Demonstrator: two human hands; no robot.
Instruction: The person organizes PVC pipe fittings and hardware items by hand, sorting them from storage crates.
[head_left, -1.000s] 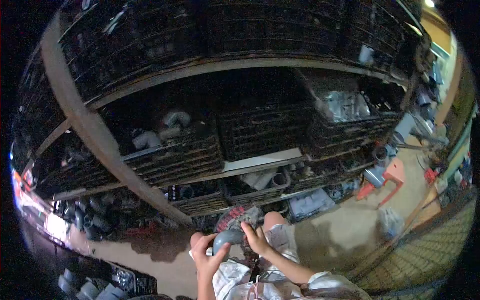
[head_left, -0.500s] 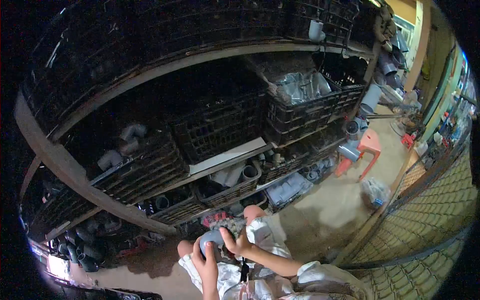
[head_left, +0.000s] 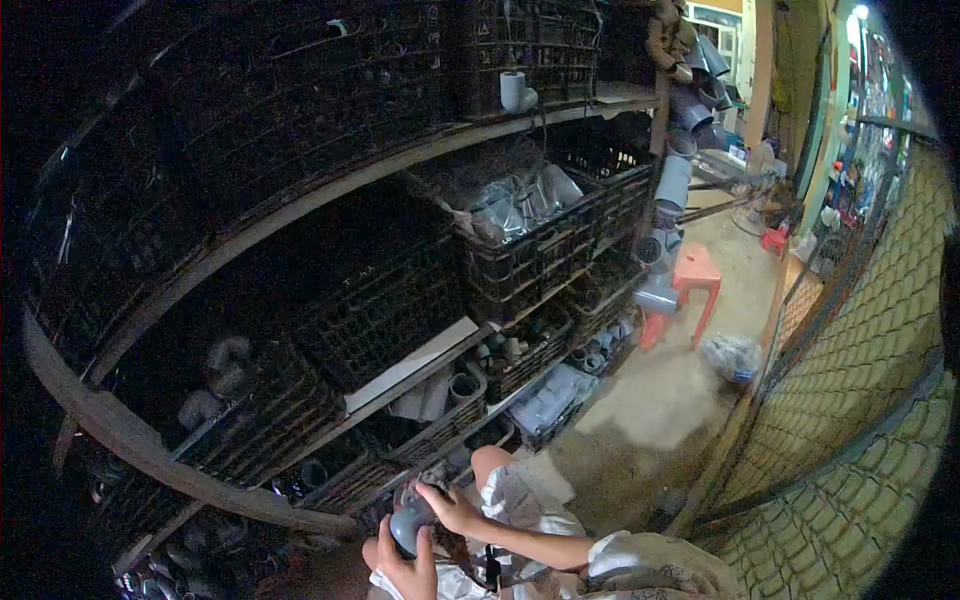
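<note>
A rounded grey fitting, like a pipe elbow (head_left: pixel 408 527), is held low in the view, just above my lap. My left hand (head_left: pixel 405 568) wraps round its lower left side, thumb and fingers on either side of it. From the right, my right hand (head_left: pixel 450 508) reaches its upper end with bent fingers; a small dark thing shows at the fingertips, too small to name. Crates of fittings (head_left: pixel 440 425) stand on the low shelf just beyond my hands.
Black crates (head_left: pixel 530 265) fill the shelves in front and to the left. A red stool (head_left: pixel 697 268) stands farther down the aisle, with a plastic bag (head_left: pixel 732 355) on the floor near it. Wire mesh (head_left: pixel 850 400) runs along the right side.
The view has turned, so the shelves and stool sit farther left. Both hands and the grey fitting appear lower in the view, and the fitting's angle has changed.
</note>
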